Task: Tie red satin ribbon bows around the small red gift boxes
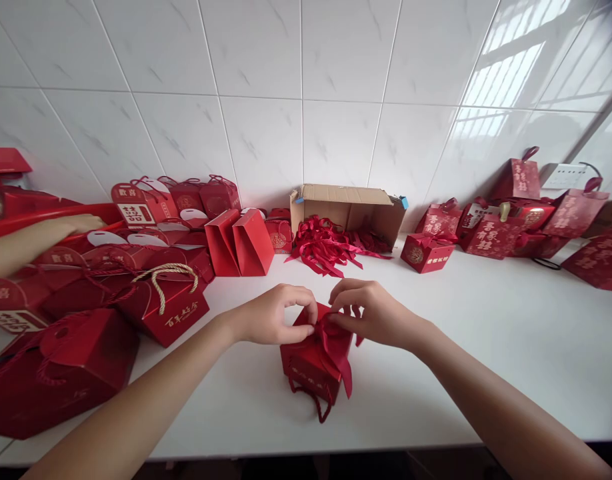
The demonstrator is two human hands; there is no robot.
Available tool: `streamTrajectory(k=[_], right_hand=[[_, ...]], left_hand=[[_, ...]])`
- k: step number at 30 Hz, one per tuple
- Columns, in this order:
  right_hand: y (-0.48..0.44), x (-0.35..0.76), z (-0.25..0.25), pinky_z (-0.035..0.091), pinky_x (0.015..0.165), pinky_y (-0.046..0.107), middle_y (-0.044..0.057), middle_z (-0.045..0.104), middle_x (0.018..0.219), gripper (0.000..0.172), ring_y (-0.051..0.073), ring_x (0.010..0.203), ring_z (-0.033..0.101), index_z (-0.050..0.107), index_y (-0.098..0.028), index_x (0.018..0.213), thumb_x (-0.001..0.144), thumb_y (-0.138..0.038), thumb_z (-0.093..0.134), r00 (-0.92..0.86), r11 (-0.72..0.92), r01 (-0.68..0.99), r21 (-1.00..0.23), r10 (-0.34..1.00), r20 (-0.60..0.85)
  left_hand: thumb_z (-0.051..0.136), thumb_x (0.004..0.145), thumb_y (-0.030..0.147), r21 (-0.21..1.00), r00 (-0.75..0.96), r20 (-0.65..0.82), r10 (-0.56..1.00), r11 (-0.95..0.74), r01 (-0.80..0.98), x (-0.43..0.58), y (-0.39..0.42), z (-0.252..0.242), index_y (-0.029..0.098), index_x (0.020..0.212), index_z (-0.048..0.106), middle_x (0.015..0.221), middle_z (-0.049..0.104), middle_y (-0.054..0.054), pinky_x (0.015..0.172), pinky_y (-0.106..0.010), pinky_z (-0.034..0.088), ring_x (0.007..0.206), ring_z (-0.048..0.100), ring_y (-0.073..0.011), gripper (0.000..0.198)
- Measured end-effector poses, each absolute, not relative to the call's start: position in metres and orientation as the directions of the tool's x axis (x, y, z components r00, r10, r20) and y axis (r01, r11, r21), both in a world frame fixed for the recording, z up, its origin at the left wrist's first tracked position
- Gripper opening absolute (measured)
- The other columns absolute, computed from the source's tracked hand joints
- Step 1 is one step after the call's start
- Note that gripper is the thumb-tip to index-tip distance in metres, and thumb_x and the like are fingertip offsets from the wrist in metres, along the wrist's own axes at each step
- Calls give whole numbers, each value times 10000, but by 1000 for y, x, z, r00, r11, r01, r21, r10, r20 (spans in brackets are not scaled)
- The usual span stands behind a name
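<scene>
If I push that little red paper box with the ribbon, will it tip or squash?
The small red paper gift box probably feels light and would likely slide on the smooth white counter. Its thin card walls may dent if squeezed. The red satin ribbon looks floppy, drooping down its side.

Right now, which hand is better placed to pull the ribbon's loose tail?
Right, probably. The right hand pinches the ribbon on the side of the box where the tail hangs; the left hand pinches it from the other side.
</scene>
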State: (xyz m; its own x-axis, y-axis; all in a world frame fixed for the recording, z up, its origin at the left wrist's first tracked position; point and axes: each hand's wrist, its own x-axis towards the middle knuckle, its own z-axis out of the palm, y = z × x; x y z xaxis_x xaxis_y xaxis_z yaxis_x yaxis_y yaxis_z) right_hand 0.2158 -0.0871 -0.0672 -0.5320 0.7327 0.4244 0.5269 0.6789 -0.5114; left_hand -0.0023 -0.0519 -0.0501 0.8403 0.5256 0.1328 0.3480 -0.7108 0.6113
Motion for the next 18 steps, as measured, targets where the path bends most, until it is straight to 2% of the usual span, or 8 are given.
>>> streamTrajectory(k=[3,7,10,14,18], right_hand=[[-89,219,-69,481,637,244,35,640,816,157,126,706,579,670,-188,857,847,-130,524,-565,751,472,-461,659,496],[-91,222,-72,446,622,239,49,599,837,319,127,706,535,629,-199,1084,870,-75,427,-660,835,430,-343,550,512],[-92,223,-74,411,624,266,49,544,789,432,142,675,459,605,-212,1167,841,-35,383,-748,879,438,-188,473,466],[-96,226,-78,367,612,295,48,501,763,476,158,643,369,607,-264,1193,806,-53,429,-819,891,454,17,410,402],[-99,230,-84,390,615,295,49,501,780,505,163,666,386,560,-283,1244,820,-48,419,-814,884,467,38,412,410]], left_hand=[[529,738,136,477,810,191,554,-774,416,-1,-58,-48,191,717,580,722,604,23,774,-248,408,707,534,-119,78],[526,737,132,339,796,219,565,-809,480,2,-63,-47,187,691,547,680,574,31,704,-231,387,667,499,-112,74],[534,733,131,331,784,209,584,-797,506,1,-61,-47,188,677,541,690,573,28,653,-221,378,669,500,-113,80],[528,731,136,317,775,201,599,-788,527,-11,-53,-44,196,650,558,693,590,23,656,-228,379,700,512,-129,105],[518,739,162,384,742,168,649,-737,557,-21,-54,-42,208,694,555,720,586,23,626,-224,383,693,504,-128,74]])
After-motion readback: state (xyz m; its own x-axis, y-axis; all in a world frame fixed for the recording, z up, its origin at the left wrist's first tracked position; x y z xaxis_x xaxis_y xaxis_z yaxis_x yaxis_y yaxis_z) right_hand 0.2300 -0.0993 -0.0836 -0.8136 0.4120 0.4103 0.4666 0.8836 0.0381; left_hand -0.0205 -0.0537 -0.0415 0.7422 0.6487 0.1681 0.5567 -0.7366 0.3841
